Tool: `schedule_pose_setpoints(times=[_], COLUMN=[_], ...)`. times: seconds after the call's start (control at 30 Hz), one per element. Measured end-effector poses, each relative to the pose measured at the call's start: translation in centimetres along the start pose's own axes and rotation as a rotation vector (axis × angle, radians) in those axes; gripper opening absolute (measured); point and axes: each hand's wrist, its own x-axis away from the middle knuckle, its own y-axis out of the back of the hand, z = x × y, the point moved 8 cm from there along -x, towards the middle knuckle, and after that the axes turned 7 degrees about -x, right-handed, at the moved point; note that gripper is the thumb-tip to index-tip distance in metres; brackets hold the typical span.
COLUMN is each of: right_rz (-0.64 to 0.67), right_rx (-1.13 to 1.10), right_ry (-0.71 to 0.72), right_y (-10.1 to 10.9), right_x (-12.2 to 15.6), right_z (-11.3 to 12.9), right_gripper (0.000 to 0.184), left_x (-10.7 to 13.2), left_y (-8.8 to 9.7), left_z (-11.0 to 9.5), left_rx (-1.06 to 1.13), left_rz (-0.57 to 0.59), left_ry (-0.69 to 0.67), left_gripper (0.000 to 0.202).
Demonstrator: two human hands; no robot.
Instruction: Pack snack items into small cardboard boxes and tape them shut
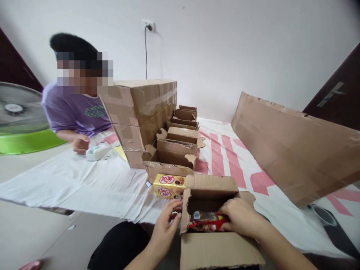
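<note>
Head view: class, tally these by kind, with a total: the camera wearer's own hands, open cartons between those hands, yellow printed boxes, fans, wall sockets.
Wearer's hands, left hand and right hand: 2
Open carton: 1
Yellow printed box: 1
Fan: 1
Wall socket: 1
Total: 6

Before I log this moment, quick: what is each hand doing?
Left hand: fingers curled beside the left flap of the open box; grip cannot be told.
Right hand: closed on the red packet inside the box.

Red packet [206,222]; brown carton [218,249]; yellow box [169,186]; white cloth [92,180], pink stripes.
</note>
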Motion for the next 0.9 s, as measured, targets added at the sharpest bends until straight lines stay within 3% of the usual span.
schedule_pose_setpoints(times=[0.1, 0.2, 0.3, 0.4, 0.47, 0.57, 0.63, 0.73, 0.9], right_rz=[0.003, -0.024, -0.043, -0.064, -0.070, -0.056, -0.059, -0.127, -0.425], right_rx=[0.079, 0.091, 0.068, 0.037, 0.021, 0.015, 0.018, 0.008, -0.197], right_ry=[-0.049, -0.056, -0.050, -0.053, -0.063, -0.061, -0.027, 0.033, 0.116], right_y=[0.0, 0.1, 0.3, 0.7, 0.8, 0.6, 0.5, 1.2, 4.7], right_x=[-0.3, -0.2, 0.0, 0.2, 0.2, 0.1, 0.0, 0.2, 2.7], right_z=[0.1, 0.4, 0.6, 0.6, 0.5, 0.3, 0.6, 1.0, -0.3], right_gripper=[0.018, 0.017, 0.016, 0.016, 0.016, 0.015, 0.015, 0.019, 0.025], left_x=[1.0, 2.7, 4.3, 4.8, 4.4, 3.1, 2.3, 1.9, 1.9], left_y=[1.8, 2.6, 0.8, -1.0, -0.9, 0.9, 1.7, 2.2, 1.4], left_z=[-2.5, -6.8, -10.4, -11.5, -11.3, -10.1, -9.2, -8.3, -7.3], left_rx=[-0.156, -0.244, -0.364, -0.569, -0.680, -0.782, -0.816, -0.796, -0.731], left_rz=[-0.125, -0.196, -0.081, -0.002, -0.053, -0.131, -0.083, 0.016, 0.117], left_ry=[-0.178, -0.507, -0.827, -0.949, -0.930, -0.758, -0.642, -0.576, -0.525], left_gripper=[0.029, 0.033, 0.030, 0.026, 0.030, 0.039, 0.047, 0.055, 0.059])
